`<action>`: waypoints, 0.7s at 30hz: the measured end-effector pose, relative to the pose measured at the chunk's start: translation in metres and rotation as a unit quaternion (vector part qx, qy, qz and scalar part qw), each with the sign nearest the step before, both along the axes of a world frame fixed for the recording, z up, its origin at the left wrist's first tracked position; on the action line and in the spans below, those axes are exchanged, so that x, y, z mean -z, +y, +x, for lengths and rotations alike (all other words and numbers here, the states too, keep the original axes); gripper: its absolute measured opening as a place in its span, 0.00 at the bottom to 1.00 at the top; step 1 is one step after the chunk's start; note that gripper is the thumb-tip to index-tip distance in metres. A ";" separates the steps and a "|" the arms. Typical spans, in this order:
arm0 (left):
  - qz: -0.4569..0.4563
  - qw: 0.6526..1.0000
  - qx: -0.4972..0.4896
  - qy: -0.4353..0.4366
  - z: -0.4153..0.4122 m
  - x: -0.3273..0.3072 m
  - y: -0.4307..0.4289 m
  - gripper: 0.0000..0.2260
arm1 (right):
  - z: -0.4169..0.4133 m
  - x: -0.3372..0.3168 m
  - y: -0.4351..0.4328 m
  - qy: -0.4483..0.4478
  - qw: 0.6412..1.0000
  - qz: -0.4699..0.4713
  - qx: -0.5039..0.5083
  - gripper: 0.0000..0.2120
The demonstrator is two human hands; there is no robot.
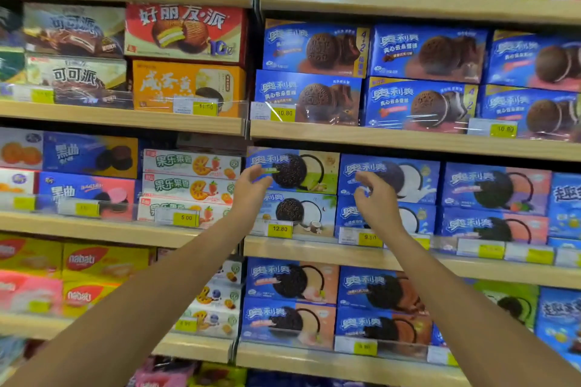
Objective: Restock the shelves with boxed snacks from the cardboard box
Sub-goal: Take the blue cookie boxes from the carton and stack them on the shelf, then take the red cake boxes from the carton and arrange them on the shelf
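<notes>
Both my arms reach up to the third shelf of a snack aisle. My left hand point(251, 188) hovers with loosely curled fingers in front of the left edge of a blue cookie box with a green-cream picture point(294, 170), which lies on top of a blue coconut-picture box point(298, 212). My right hand point(374, 198) is raised at the right edge of that stack, fingers loosely curled, in front of a blue box with a white cream disc point(390, 179). Neither hand holds anything. The cardboard box is not in view.
Wooden shelves point(314, 250) run across the view in several rows, packed with boxed cookies and pies behind clear rails with yellow price tags point(279, 229). White fruit-biscuit boxes point(191, 187) are stacked left of my left hand. Yellow wafer boxes point(103, 261) sit lower left.
</notes>
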State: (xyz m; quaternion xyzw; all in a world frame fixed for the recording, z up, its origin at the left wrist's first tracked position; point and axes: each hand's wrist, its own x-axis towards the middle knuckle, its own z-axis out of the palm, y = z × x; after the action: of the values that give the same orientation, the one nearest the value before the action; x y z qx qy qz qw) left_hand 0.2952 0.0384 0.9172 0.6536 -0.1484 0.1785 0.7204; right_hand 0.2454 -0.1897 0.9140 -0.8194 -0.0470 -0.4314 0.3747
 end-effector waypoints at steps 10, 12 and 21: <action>0.045 0.994 0.097 0.016 -0.076 0.104 -0.026 0.06 | -0.063 0.112 0.045 0.023 0.991 0.124 -0.037 0.09; 0.072 0.991 0.100 0.044 -0.091 0.142 -0.030 0.07 | -0.079 0.154 0.047 0.074 0.987 0.138 -0.038 0.11; 0.159 0.949 0.130 0.240 -0.130 0.338 -0.012 0.05 | -0.145 0.361 0.033 0.311 0.932 0.183 -0.038 0.09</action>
State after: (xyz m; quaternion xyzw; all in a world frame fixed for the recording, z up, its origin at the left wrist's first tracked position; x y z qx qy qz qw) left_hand 0.1649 0.0263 0.5795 0.7581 -0.0810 -0.1048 0.6385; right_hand 0.1005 -0.1562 0.5526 -0.8271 0.1209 -0.1420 0.5302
